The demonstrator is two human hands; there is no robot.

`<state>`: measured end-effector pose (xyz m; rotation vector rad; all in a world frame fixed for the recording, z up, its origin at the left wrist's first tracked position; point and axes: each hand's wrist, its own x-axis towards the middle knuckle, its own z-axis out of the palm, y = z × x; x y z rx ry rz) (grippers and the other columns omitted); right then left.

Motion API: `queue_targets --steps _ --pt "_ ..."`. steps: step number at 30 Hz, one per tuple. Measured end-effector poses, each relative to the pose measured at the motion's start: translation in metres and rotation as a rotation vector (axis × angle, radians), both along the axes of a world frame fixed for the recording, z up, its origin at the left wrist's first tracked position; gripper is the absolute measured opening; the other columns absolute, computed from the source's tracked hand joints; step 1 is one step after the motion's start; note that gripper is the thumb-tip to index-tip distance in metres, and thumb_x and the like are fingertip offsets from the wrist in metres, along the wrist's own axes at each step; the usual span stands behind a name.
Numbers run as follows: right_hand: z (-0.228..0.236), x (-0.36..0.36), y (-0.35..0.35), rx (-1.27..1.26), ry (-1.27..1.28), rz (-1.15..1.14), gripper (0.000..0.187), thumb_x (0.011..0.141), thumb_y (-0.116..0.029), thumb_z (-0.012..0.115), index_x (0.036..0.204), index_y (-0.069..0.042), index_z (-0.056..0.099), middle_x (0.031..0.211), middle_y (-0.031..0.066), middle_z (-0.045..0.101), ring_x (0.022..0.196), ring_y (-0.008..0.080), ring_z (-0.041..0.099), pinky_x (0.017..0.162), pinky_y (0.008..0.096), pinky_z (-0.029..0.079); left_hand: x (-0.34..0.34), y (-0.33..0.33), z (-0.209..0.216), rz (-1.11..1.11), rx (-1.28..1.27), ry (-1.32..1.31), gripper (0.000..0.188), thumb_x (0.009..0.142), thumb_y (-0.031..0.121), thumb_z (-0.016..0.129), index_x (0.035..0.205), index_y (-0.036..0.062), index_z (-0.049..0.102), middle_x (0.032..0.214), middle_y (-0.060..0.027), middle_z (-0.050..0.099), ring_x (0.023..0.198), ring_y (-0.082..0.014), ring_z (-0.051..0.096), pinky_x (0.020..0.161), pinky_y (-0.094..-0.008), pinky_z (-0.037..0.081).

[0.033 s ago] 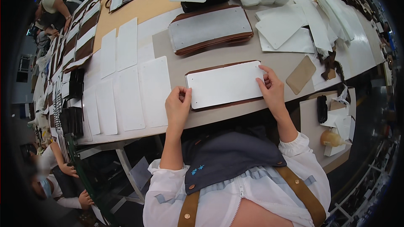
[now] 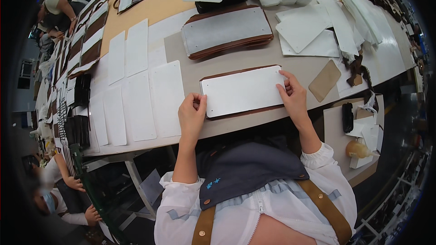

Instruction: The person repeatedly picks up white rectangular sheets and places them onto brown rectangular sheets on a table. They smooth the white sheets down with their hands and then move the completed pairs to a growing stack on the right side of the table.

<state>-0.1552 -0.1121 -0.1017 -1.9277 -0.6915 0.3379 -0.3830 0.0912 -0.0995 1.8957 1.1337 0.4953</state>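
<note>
A white rectangular panel (image 2: 243, 91) with small holes near its corners lies over a brown piece (image 2: 245, 112), whose edges show along its far and near sides. At the panel's left end, my left hand (image 2: 191, 111) is closed, thumb and curled fingers gripping the short edge. My right hand (image 2: 293, 93) pinches the opposite end, its index finger by the far corner and the thumb lower on the edge. Just beyond is a stack of brown pieces (image 2: 231, 47) topped by a greyish-white panel (image 2: 227, 29). The undersides of both hands' grips are hidden.
White panels (image 2: 141, 104) lie in rows to the left. Loose white sheets (image 2: 304, 29) overlap at the far right, near a tan rounded piece (image 2: 324, 80). A lower side surface holds a glue-like bottle (image 2: 359, 149) and a black object (image 2: 348, 117). Other people work at left.
</note>
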Motion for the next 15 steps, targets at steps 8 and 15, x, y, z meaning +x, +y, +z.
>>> queue_targets --steps 8,15 --pt "0.0003 -0.0005 0.0008 -0.014 -0.004 -0.009 0.034 0.092 -0.001 0.07 0.125 -0.005 0.068 0.076 0.0041 0.059 0.064 0.0099 0.053 0.06 0.0257 0.048 0.0023 -0.0013 0.0028 -0.008 0.042 0.048 0.022 0.095 0.018 0.071 0.086 -0.0006 0.063 0.071 -0.0078 0.063 0.059 -0.0156 0.057 0.059 -0.0322 0.047" --pt "0.0024 0.0007 0.002 -0.081 -0.054 0.005 0.034 0.091 -0.003 0.071 0.125 -0.003 0.068 0.077 0.0071 0.06 0.066 0.0153 0.056 0.064 0.0292 0.05 0.0029 -0.0008 0.0036 -0.024 0.075 0.08 0.022 0.094 0.017 0.071 0.085 -0.0011 0.063 0.073 -0.0096 0.064 0.061 -0.0182 0.057 0.061 -0.033 0.048"
